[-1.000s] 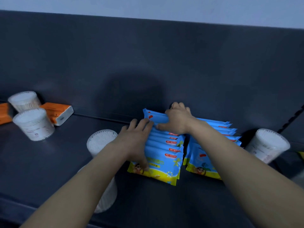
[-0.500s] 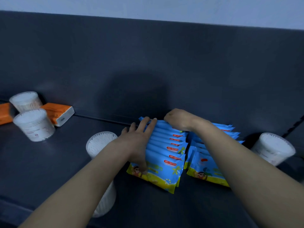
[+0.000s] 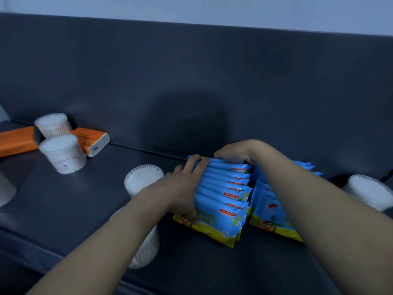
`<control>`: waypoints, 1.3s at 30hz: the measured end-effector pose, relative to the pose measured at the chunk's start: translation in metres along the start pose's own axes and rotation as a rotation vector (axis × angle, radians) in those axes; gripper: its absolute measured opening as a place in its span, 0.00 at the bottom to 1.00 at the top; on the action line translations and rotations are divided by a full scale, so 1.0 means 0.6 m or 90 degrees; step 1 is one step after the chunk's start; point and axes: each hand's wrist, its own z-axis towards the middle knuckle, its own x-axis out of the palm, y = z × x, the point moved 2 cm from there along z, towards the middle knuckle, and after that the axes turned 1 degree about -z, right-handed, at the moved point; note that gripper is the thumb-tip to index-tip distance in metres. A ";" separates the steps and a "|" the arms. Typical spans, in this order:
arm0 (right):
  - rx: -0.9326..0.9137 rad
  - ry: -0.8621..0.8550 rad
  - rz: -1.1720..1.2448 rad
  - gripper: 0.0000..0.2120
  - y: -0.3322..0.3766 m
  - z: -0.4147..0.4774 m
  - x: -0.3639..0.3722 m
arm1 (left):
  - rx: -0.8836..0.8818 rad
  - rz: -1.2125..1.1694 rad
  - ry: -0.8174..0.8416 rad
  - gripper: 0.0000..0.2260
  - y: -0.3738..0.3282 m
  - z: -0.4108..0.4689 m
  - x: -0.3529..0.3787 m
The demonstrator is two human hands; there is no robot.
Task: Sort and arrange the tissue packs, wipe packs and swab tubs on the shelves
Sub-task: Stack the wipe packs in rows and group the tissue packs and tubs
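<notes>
A row of several blue and yellow wipe packs point(image 3: 225, 194) leans on the dark shelf point(image 3: 70, 205) at centre. My left hand point(image 3: 182, 188) grips the row's left side, thumb on the front pack. My right hand point(image 3: 236, 151) curls over the rearmost pack at the back. A second row of the same wipe packs point(image 3: 268, 209) lies just to the right, partly hidden under my right forearm. A white swab tub point(image 3: 142, 177) stands to the left of my left hand, and another tub point(image 3: 146, 248) sits under that forearm.
Two swab tubs point(image 3: 62, 153) point(image 3: 53, 124) and orange tissue packs point(image 3: 91, 138) point(image 3: 16, 141) lie at the back left. A swab tub point(image 3: 370, 191) rests tilted at far right. The shelf's back panel point(image 3: 191, 81) rises close behind the packs. A pale blurred object point(image 3: 5, 191) shows at the left edge.
My right hand has slid from the top of the left row to behind its rearmost pack. My left hand has closed tighter on the row's left side, and the packs lean nearer.
</notes>
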 end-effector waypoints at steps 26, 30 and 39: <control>-0.031 -0.014 -0.011 0.11 0.032 -0.020 -0.005 | -0.015 -0.013 -0.048 0.57 -0.007 -0.019 0.004; -0.066 -0.078 -0.005 0.16 0.028 -0.019 -0.011 | -0.042 0.000 -0.066 0.53 -0.008 -0.001 0.003; -0.073 -0.346 -0.128 0.16 -0.006 -0.006 -0.028 | -0.031 -0.027 -0.076 0.51 0.000 0.048 -0.008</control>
